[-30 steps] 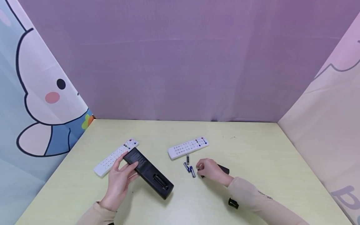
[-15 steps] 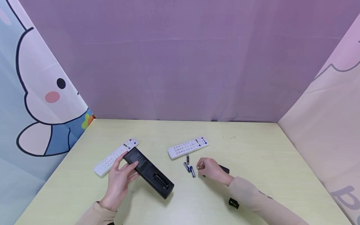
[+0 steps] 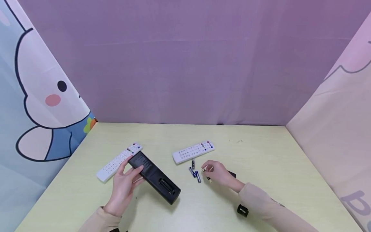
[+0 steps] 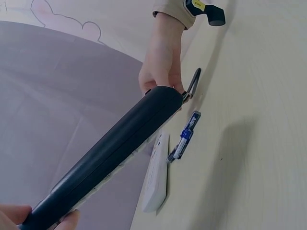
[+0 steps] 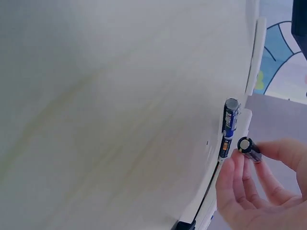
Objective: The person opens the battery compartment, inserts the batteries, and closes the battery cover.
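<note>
The left hand [image 3: 123, 189] is pinching a black remote [image 3: 153, 174], lower center of the head view, by its upper-left end; right of center, the right hand [image 3: 218, 175] is pinching a battery [image 5: 250, 150]. Both are probably handling light, stiff and slippery, their sides offering the surest hold. The remote's back is facing up, showing an oblong recess [image 3: 166, 186]; the battery is showing 1 pale round end.

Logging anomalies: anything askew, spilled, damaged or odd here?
Small dark marks on the table beyond the right hand break its otherwise plain surface. The black remote has its battery bay uncovered; three batteries lie loose. No spill visible.
</note>
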Demonstrator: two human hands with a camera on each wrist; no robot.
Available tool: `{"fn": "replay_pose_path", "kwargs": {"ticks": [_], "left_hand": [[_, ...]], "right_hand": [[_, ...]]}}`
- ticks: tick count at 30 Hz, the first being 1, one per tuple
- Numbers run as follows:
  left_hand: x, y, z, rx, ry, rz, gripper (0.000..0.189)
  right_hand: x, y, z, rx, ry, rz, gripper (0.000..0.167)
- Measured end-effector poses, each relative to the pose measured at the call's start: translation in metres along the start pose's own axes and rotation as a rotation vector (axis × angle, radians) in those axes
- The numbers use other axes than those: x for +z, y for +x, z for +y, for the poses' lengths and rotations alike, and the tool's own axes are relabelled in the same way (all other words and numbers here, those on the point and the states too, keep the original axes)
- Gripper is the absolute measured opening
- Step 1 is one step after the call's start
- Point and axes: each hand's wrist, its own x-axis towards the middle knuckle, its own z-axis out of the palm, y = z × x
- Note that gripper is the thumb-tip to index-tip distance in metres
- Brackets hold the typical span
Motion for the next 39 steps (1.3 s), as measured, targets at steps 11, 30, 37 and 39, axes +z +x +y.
{"fn": "replay_pose_path", "kwargs": {"ticks": [11, 30, 37, 39], "left_hand": [[0.003, 0.002, -0.002, 0.010, -0.018, -0.014, 0.065], [0.008, 0.001, -0.006, -0.001, -0.017, -0.018, 0.064], [0.012, 0.001, -0.007, 0.008, -0.016, -0.030, 0.066], [0.013, 0.002, -0.007, 0.012, -0.015, -0.033, 0.066]], "right_hand": [[-0.004, -0.005, -0.009, -0.069, 0.075, -0.001, 0.023], [-0.003, -0.017, -0.035, -0.132, 0.217, -0.027, 0.026], [-0.004, -0.022, -0.045, -0.142, 0.243, -0.015, 0.025], [-0.003, -0.023, -0.047, -0.145, 0.261, -0.013, 0.024]]}}
